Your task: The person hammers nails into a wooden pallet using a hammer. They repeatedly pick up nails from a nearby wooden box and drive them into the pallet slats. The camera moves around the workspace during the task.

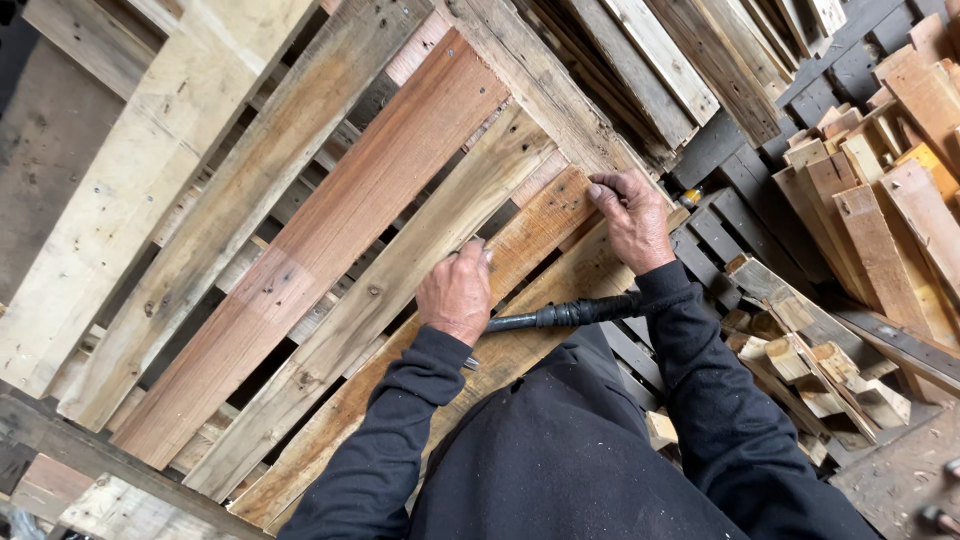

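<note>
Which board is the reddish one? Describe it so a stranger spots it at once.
Start at the pallet filling the left of the view. Its slats run diagonally; the reddish board is third from the left. It alone is warm red-brown, between pale grey boards.

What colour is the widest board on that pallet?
Reddish-brown; the widest board shows plainly in the head view.

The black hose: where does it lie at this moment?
In the head view, the black hose runs just below centre across the wooden pallet, from under the left hand towards the right sleeve.
</note>
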Motion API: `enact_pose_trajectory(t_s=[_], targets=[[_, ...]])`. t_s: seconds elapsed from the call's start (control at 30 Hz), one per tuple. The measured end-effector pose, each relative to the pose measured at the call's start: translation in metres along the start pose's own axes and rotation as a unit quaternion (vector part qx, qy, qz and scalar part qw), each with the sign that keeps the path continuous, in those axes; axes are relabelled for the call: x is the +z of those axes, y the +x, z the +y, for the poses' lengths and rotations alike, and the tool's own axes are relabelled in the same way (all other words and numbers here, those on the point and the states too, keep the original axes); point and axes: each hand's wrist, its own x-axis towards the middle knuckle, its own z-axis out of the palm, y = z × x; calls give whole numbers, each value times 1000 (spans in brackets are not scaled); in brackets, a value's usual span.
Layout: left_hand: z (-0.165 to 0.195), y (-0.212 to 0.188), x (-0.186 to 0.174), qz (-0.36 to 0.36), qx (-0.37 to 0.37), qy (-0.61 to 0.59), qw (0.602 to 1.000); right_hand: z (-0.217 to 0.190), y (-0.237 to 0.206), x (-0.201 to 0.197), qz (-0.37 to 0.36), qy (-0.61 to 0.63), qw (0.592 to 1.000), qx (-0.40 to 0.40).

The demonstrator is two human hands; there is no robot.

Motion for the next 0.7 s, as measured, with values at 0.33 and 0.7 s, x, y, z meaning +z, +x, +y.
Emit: enact_pose_trajectory(t_s=[0.33,0.7], targets=[[4,3,5,-103,-137,-702,692,11,-3,8,43,-30,998,-24],[-11,-21,1,-95,-130,-762,627,8,-15,8,53,22,996,-65]])
